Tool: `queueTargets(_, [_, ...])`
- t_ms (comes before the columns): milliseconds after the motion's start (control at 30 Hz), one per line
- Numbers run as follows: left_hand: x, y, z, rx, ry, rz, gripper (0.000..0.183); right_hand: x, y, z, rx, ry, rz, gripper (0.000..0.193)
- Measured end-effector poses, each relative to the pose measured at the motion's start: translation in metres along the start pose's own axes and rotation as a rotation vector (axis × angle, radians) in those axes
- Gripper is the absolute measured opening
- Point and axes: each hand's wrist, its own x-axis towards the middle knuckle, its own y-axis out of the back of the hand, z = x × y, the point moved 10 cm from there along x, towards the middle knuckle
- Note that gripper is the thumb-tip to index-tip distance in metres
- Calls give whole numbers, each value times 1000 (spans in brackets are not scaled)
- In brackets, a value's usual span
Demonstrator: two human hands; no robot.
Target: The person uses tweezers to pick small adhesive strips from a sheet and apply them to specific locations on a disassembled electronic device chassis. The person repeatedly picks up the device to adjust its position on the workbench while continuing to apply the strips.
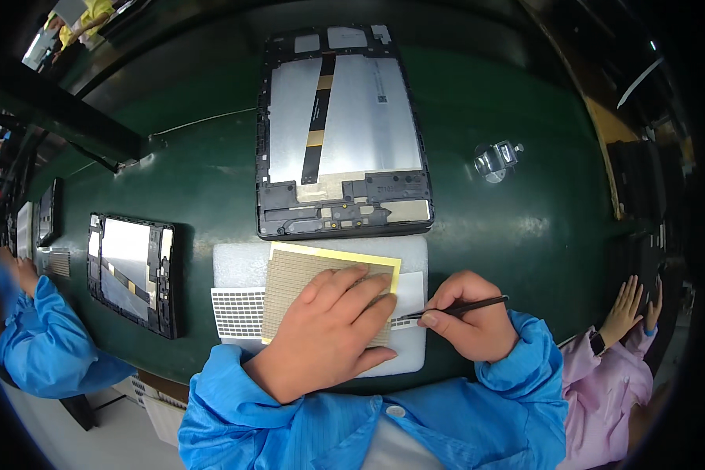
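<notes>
Right grip (478,329) is narrow, pinching black tweezers (482,304) between thumb and fingers. Tips point left, at the small dark pieces on a white sheet (239,313). Left grip (329,321) isn't grasping anything: palm down, fingers spread on the tan gridded sheet (286,274) with the yellow border, just left of the tips. Gridded sheet overlaps the white one; both are on the foam pad (231,262) under the left grip, pad on the green counter (517,235).

Can't tell from here if the tips touch a piece or have one: too small, and the left fingers crowd the spot.

Risks, my read: tips are right by the left fingers, so a leftward slip could jab one. Gridded sheet lies askew; if the left grip eases pressure, either sheet could skate on the foam and the tips would miss. Too hard a pinch could crease a piece. The big device panel (352,117) is just beyond the left grip, innards up; shoving the pad forward could bump it. Clear container (493,162), well beyond the right grip, looks safe barring a wide sweep.
</notes>
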Motion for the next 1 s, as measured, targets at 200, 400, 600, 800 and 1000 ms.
queueTargets(200, [0, 1, 0, 1, 2, 13, 58, 1, 1, 0, -19, 34, -18, 17])
queueTargets(400, [0, 1, 0, 6, -7, 7, 59, 5, 11, 0, 193, -26, 64, 16])
queueTargets(600, [-1, 4, 1, -3, -30, 24, 59, 1, 3, -8, -116, 65, -20, 16])
queueTargets(800, [-1, 3, 0, -1, -24, 23, 59, -1, -1, -2, -38, 9, -22, 14])
queueTargets(1000, [-2, 1, 0, -3, -21, 24, 59, 0, 6, -2, 151, -22, 47, 14])
